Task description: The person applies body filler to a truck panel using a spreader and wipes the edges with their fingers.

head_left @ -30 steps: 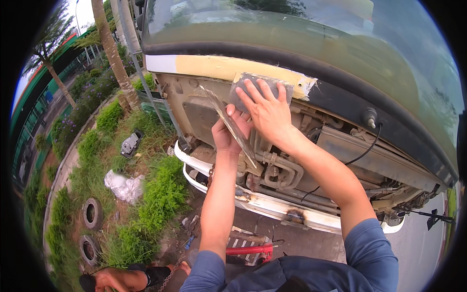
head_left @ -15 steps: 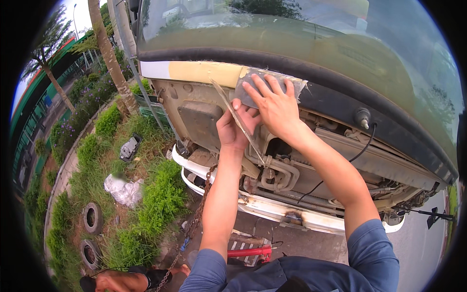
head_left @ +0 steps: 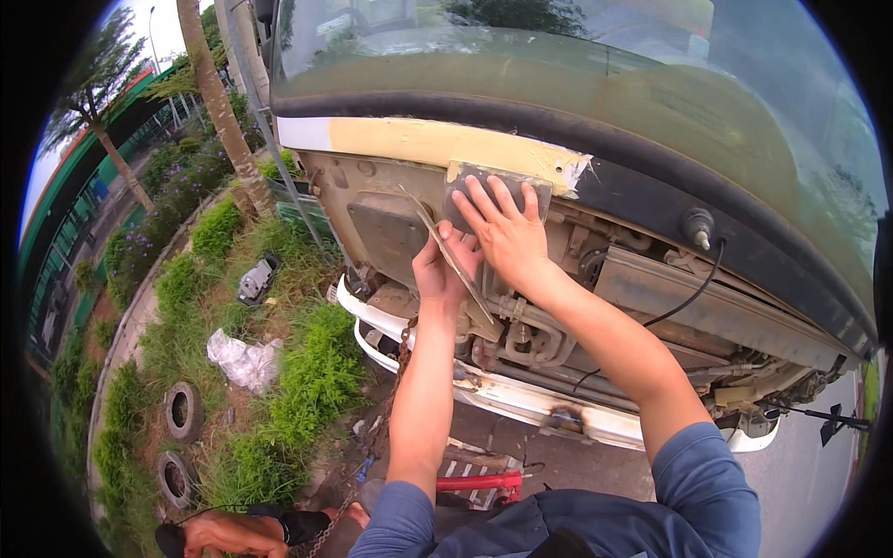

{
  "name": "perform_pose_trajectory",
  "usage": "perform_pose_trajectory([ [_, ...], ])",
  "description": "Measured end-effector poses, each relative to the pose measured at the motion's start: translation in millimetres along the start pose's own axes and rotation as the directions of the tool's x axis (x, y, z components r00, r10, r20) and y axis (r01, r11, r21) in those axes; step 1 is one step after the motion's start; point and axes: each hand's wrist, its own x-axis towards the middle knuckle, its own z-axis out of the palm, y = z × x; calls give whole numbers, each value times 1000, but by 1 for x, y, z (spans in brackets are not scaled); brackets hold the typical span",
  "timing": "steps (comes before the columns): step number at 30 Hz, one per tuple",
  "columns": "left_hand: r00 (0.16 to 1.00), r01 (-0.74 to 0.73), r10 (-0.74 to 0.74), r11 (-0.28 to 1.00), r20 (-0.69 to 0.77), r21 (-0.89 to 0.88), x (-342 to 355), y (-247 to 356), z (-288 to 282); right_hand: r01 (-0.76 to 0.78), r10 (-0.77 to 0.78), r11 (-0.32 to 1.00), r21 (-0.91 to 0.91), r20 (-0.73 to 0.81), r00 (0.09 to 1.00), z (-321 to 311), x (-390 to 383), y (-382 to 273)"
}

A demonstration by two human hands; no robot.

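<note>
My right hand (head_left: 510,228) lies with fingers spread across a flat grey filler spreader (head_left: 543,200) and holds it. The spreader overlaps the lower edge of a strip of yellow filler (head_left: 400,139) on the vehicle's front panel. Its thumb side is hidden. Just left and below, my left hand (head_left: 445,272) grips a thin flat plate (head_left: 473,290), seen nearly edge-on and tilted. Rough pale filler ends at a ragged right edge, where the black panel (head_left: 642,200) begins.
Below the panel, pipes and a radiator area lie exposed above a white bumper (head_left: 521,395). A rusty chain (head_left: 405,353) hangs by my left forearm. A red bar (head_left: 479,482) lies below. A person (head_left: 233,535) bends at the lower left, near old tires (head_left: 183,412).
My right hand has moved down and slightly left with the spreader, uncovering the filler's right end. My left hand and its plate have shifted slightly down.
</note>
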Motion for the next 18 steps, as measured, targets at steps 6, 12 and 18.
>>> perform_pose_trajectory([
  [6,978,11,4,997,-206,71,-26,-15,-2,-15,11,999,38,93,996,14,-26,-10],
  [12,1000,-21,21,999,10,-37,-42,-22,-7,31,-38,996,87,87,995,-21,-33,-7],
  [18,998,6,-3,998,67,-56,-11,-31,49,-16,14,997,76,26,1000,-55,-24,29],
])
